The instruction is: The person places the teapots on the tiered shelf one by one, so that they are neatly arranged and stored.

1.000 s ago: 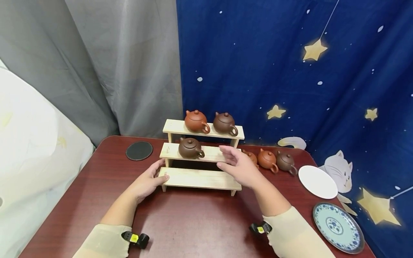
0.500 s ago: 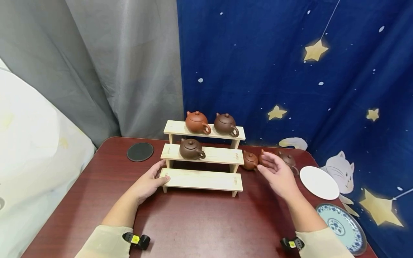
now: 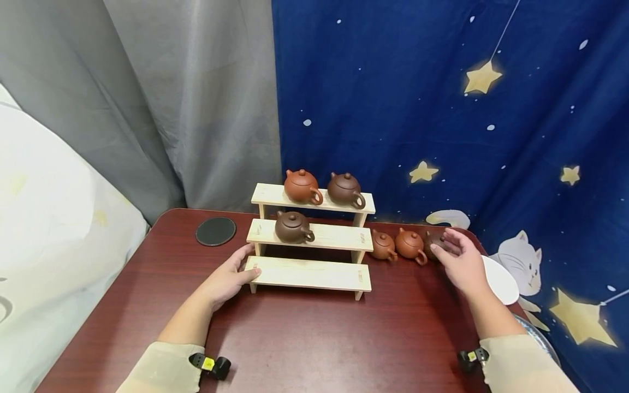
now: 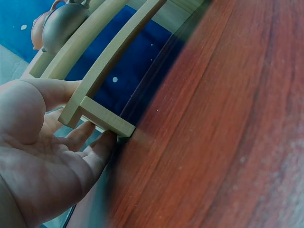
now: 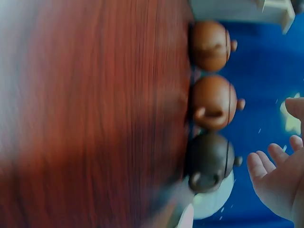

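A stepped wooden stand (image 3: 309,274) has three tiers. My left hand (image 3: 228,279) grips the left end of its lowest tier, thumb on the board and fingers by the leg (image 4: 107,116). On the top tier sit a reddish teapot (image 3: 300,188) and a dark brown teapot (image 3: 344,191); a smaller dark brown teapot (image 3: 292,228) stands on the middle tier. My right hand (image 3: 464,267), fingers spread and holding nothing, hovers at the dark teapot (image 5: 212,156) ending the row on the right, partly hiding it. Beside that one are two orange-brown teapots (image 3: 410,244).
Behind the right hand, a white oval plate (image 3: 506,284) is partly covered; the forearm hides most of a blue-patterned plate (image 3: 538,333). A black round coaster (image 3: 215,231) lies left of the stand on the red-brown table (image 3: 314,338). Curtains hang behind.
My right hand has moved from the stand's middle tier rightward past the orange-brown teapots to the dark one at the end. My left hand has stayed on the stand.
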Available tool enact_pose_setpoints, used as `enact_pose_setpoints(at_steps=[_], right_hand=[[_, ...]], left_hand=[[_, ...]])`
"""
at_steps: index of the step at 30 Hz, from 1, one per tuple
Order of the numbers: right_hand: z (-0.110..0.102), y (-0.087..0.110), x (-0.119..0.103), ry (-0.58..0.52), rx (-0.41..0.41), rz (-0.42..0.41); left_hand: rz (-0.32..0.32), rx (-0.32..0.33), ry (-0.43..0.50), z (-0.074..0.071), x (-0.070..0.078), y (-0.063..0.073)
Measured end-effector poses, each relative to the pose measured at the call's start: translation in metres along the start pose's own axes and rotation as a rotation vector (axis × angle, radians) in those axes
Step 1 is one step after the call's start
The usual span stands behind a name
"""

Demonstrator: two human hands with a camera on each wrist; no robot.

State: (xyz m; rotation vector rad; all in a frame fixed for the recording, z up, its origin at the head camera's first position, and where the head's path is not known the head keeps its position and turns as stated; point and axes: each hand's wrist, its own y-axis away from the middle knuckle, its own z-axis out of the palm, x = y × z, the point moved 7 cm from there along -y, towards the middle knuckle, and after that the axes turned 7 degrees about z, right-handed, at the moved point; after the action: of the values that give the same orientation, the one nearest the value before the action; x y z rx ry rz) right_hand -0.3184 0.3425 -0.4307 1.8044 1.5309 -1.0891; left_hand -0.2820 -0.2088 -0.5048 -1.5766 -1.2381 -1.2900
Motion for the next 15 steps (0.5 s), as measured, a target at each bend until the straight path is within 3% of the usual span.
enact_pose_setpoints(at_steps=[8,15], right_hand=[[-0.008,-0.03,0.032,-0.032,-0.05,0.112],[-0.001,-0.04,0.041,0.079,-0.114,0.133]], left_hand=[[-0.007,0.001,0.002,0.0,0.0,0.0],[-0.009,0.005,-0.008,0.0,-0.001,0.0]])
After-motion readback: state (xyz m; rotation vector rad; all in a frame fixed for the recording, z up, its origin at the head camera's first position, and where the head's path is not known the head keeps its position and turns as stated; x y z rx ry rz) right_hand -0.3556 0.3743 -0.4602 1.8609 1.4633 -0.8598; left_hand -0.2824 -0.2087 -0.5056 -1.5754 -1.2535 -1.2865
